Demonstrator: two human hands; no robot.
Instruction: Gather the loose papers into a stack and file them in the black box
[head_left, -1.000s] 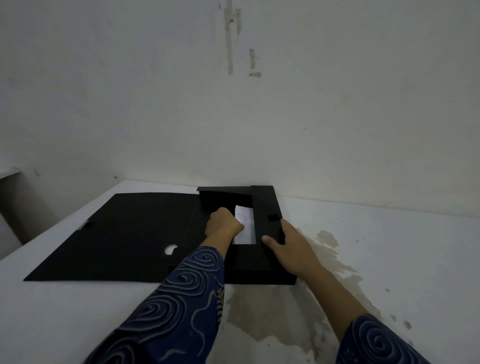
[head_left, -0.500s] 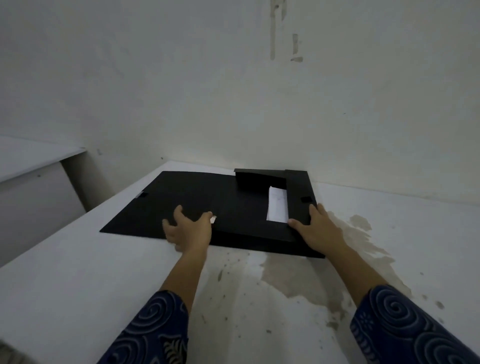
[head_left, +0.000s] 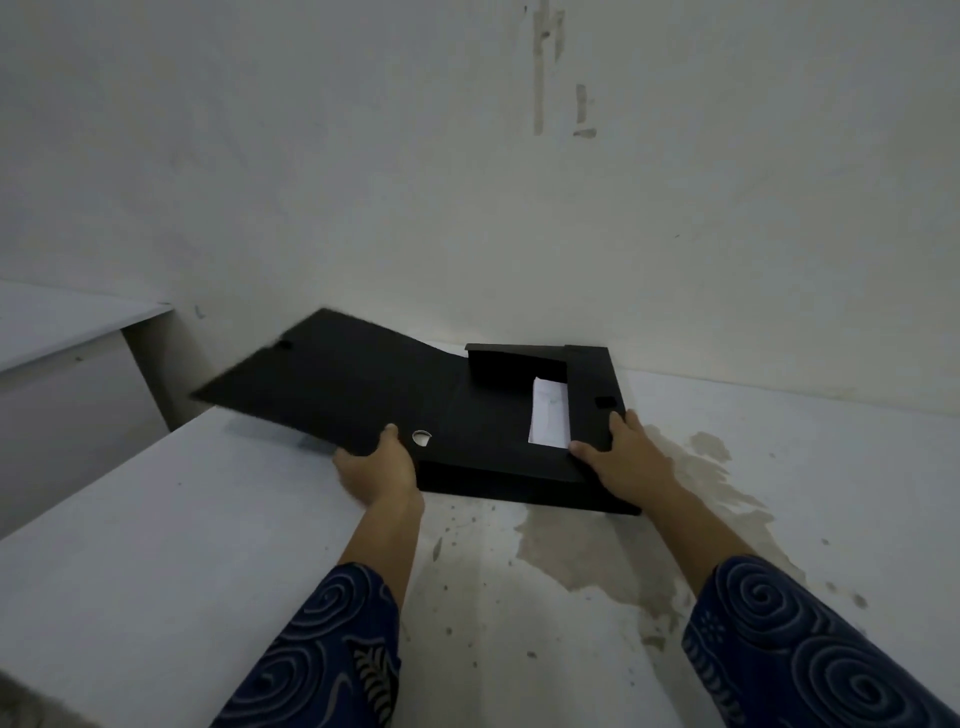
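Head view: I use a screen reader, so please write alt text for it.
A person's left hand lifts the big lid flap of a black box on a stained white table; the right hand steadies it, white papers showing inside.

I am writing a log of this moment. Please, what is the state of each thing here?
black box: open, resting on the table
lid: raised off the table, not shut
papers: inside the box, partly visible
left hand: gripping the lid's near edge
right hand: pressing on the box's right side
table: stained near the box
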